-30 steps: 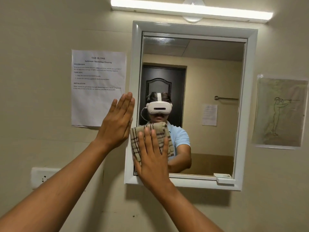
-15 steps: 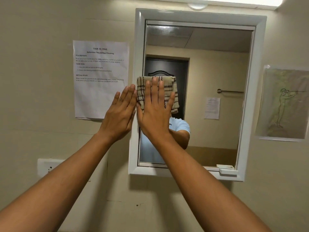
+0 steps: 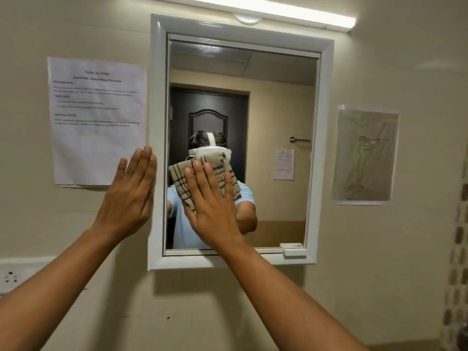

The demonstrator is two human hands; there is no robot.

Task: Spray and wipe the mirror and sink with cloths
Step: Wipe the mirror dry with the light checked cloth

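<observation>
On mirror point(image 3: 278, 110): cloth point(image 3: 202, 178), tilted.

There is one view only, from a head-worn wide-angle camera, so no second view shares any of the scene. It faces a wall almost squarely, tilted slightly upward, close enough that both forearms reach in from the bottom edge. The white-framed mirror point(image 3: 278, 79) fills the centre, a strip light point(image 3: 278, 10) crosses the top edge, and a wall socket point(image 3: 10, 277) is cut by the left edge. The mirror reflects the white headset point(image 3: 212, 151) carrying the camera.
</observation>
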